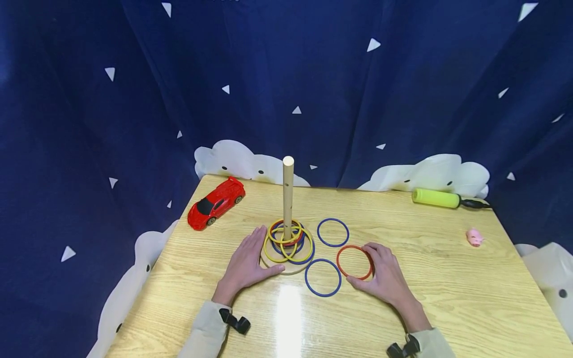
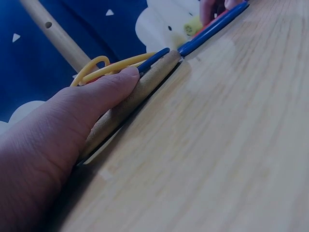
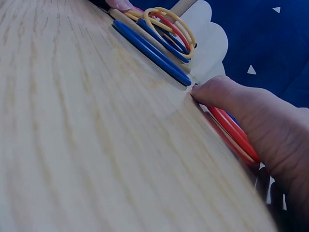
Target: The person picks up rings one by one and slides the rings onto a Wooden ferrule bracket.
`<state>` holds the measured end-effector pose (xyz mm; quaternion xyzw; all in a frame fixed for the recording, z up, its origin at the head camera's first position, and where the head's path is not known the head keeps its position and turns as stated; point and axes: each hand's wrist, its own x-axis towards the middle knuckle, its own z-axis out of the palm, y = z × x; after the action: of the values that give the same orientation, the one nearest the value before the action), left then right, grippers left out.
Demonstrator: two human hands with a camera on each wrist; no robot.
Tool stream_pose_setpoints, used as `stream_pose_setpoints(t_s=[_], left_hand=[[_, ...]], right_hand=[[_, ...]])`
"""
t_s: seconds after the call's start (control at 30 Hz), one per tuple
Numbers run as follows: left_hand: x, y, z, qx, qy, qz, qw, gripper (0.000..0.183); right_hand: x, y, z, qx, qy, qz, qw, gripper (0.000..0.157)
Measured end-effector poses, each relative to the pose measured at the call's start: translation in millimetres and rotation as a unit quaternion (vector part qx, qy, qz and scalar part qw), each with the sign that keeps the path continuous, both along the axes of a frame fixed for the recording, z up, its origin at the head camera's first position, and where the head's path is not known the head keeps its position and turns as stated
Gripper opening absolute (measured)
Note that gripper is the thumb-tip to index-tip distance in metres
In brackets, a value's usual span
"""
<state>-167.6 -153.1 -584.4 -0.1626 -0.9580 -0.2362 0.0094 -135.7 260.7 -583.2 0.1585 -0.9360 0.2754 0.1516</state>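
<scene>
A wooden post (image 1: 288, 199) rises from a round wooden base (image 1: 291, 270), with several yellow, blue and red rings heaped around its foot. My left hand (image 1: 247, 264) rests at the base's left side, fingers straight along the edge and thumb spread across the front. In the left wrist view that thumb (image 2: 111, 89) lies on the base's rim. To the right, my right hand (image 1: 384, 274) holds a red ring (image 1: 351, 246) between thumb and fingers; the ring lies low, close over the table. The right wrist view shows the thumb (image 3: 219, 92) at its edge.
Two blue rings lie between the base and the red ring, one farther back (image 1: 348, 231) and one nearer (image 1: 323, 296). A red toy car (image 1: 217, 203) stands back left. A yellow-green pump (image 1: 436, 198) and a pink toy pig (image 1: 474, 237) are at the right. Behind hangs a blue curtain (image 1: 331, 99).
</scene>
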Motion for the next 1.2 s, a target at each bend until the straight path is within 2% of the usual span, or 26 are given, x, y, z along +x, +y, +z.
stream_pose_setpoints(t_s=[0.27,0.43,0.6,0.73,0.93,1.1,1.2], left_hand=[[-0.1,1,-1.4,0.006,0.017,-0.005,0.9998,0.126],[0.4,0,-0.2,0.000,0.003,-0.001,1.0000,0.127],[0.2,0,0.9,0.004,0.009,-0.005,0.9999,0.126],[0.2,1,1.2,0.004,0.014,-0.004,0.9999,0.126],[-0.3,1,1.9,0.010,0.011,-0.005,0.9999,0.126],[-0.1,0,0.7,0.002,0.001,-0.006,1.0000,0.127],[-0.1,0,0.4,-0.002,-0.002,-0.005,1.0000,0.127]], right_hand=[[-1.0,0,1.8,0.005,0.021,-0.008,1.000,0.086],[-1.1,1,4.4,0.005,0.019,-0.006,1.000,0.085],[-1.1,1,18.9,-0.011,0.020,0.010,1.000,0.085],[-5.4,-1,41.1,-0.015,0.027,0.027,0.999,0.088],[-18.0,-4,87.4,-0.012,0.029,0.035,0.999,0.086],[-29.9,-7,130.3,-0.041,0.046,0.055,0.997,0.087],[-37.5,-14,157.8,-0.071,0.071,0.089,0.991,0.089]])
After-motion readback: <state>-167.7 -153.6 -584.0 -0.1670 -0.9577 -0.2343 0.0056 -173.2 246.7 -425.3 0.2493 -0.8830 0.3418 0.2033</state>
